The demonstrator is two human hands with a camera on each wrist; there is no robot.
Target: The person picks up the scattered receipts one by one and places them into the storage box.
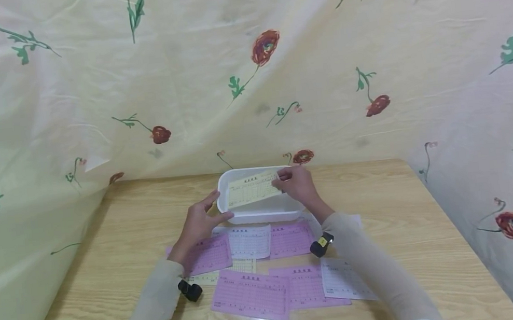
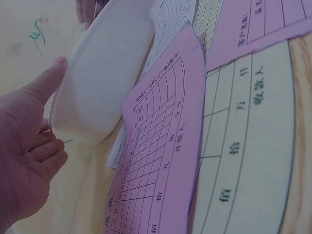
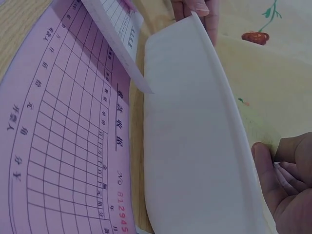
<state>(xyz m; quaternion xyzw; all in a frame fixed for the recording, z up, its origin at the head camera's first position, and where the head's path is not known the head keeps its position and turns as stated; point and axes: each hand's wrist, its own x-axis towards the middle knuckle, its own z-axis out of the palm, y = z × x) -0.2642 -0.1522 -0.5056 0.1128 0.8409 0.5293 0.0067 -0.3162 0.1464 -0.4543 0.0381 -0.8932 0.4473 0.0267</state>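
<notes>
A white plastic tray [image 1: 267, 216] stands at the back middle of the wooden table. My left hand [image 1: 199, 222] holds its left end, thumb and fingers spread about the rim; the left wrist view shows the thumb [image 2: 48, 80] against the tray wall. Over the tray, my right hand [image 1: 300, 185] pinches the right end of a pale yellow receipt slip [image 1: 251, 190] between thumb and fingers. The slip lies tilted within the tray's outline; whether it touches the bottom I cannot tell. In the right wrist view the tray wall [image 3: 190, 126] hides most of this slip.
In front of the tray lie several loose receipt slips, partly overlapping: pink ones [image 1: 252, 297], white ones [image 1: 249, 244] and a yellow one [image 1: 244, 265]. A white slip [image 3: 114, 46] stands up against the tray wall. Behind the table [image 1: 149, 208] hangs a flowered cloth [image 1: 192, 83].
</notes>
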